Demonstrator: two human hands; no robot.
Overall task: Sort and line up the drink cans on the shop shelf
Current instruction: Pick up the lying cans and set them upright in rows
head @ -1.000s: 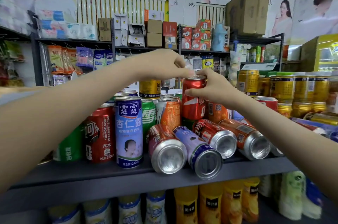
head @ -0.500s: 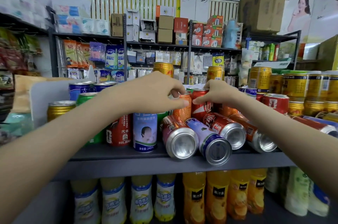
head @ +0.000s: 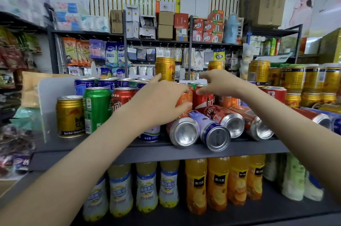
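Observation:
An upright orange can [head: 185, 97] stands mid-shelf, and my left hand [head: 160, 100] grips it, fingers above and thumb below. Beside it an upright red cola can [head: 203, 99] stands on the shelf; my right hand [head: 219, 82] rests its curled fingers on the can's top rim. In front, several cans lie on their sides with their bottoms toward me: a red one [head: 181, 129], a purple-blue one [head: 210, 129], a red cola can [head: 226, 119] and an orange one [head: 256, 126]. Left of my hands stand a gold can [head: 69, 115], a green can [head: 96, 109] and a red can [head: 122, 97].
The dark grey shelf [head: 166, 151] has a white divider [head: 48, 96] at its left end. Blue cans [head: 103, 83] stand at the back, stacked gold cans [head: 304, 81] at the right. Juice bottles [head: 217, 183] fill the shelf below.
The red cola can, held up in both hands a second ago, now stands on the shelf. My left hand has moved onto the orange can beside it. The camera has tilted down.

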